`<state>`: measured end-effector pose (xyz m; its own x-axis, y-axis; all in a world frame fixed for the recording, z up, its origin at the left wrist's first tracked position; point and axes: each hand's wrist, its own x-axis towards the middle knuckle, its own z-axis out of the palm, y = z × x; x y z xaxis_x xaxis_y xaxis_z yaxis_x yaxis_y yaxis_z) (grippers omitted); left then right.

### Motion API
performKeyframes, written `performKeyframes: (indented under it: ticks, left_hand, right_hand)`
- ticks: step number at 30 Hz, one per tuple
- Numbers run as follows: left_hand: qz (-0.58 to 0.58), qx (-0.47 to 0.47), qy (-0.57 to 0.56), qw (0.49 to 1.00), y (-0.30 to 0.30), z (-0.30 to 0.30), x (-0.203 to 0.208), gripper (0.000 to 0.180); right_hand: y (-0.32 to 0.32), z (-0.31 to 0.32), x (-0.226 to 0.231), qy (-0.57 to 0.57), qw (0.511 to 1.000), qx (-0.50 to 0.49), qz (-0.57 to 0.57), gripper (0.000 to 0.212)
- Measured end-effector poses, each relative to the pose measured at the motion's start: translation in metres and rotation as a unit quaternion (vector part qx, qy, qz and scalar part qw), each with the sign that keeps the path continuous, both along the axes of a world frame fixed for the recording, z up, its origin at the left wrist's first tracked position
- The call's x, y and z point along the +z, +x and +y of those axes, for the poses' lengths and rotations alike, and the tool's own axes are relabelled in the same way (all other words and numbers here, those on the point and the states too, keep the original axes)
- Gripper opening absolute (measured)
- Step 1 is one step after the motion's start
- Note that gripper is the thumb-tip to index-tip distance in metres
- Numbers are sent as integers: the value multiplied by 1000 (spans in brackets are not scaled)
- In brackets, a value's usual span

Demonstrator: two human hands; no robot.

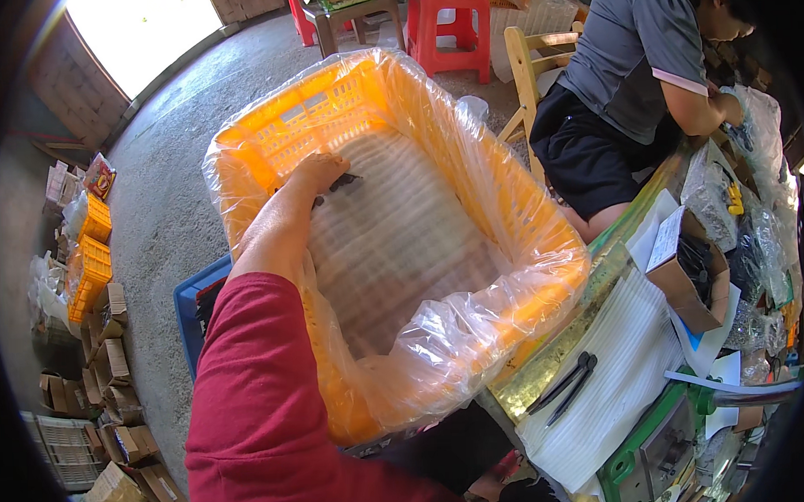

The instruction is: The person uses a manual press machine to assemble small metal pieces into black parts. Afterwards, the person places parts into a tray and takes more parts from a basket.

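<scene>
My left hand [318,174] reaches into a yellow plastic crate [545,286] lined with a clear plastic bag [449,325]. Its fingers are bent down and closed over several small black pieces [339,183], which show below the fingers; their exact kind is too small to make out. Under them, a whitish, ribbed foam sheet [401,224] covers the inside of the crate. The red sleeve of my left arm [256,380] crosses the crate's left rim. My right hand does not show clearly anywhere in view.
At right, a workbench bears black-handled pliers-like tool [566,387], foam sheets [610,368], a green machine [648,455] and a cardboard box [690,272] of dark parts. Another person [630,66] sits beyond. A blue bin [189,303] stands left of the crate; cartons [114,385] line the wall.
</scene>
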<state>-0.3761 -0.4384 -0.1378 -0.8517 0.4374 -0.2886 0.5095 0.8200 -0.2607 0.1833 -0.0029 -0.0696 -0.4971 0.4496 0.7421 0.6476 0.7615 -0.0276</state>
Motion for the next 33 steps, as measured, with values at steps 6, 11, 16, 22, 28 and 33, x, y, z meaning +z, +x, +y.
performKeyframes:
  ticks: [6, 11, 16, 22, 28, 33]
  left_hand:
    - [-4, 22, 12, 1000, 5, -6, 1, 18]
    - [-35, 74, -5, 997, 10, 2, 9, 20]
    - [-51, 129, -13, 990, 19, 14, 21, 21]
    - [-72, 60, 84, 992, 15, 24, 50, 24]
    - [-74, -49, 136, 987, 43, 48, 120, 20]
    - [-181, 10, 286, 941, 106, 119, 181, 24]
  right_hand:
    - [3, 7, -7, 19, 999, 28, 4, 13]
    - [0, 4, -3, 16, 1000, 18, 13, 19]
    - [5, 19, -19, 36, 992, 61, 108, 24]
    - [37, 34, -40, -69, 991, 57, 96, 17]
    - [24, 25, -29, -78, 992, 48, 85, 14]
    - [22, 20, -25, -79, 992, 47, 85, 14]
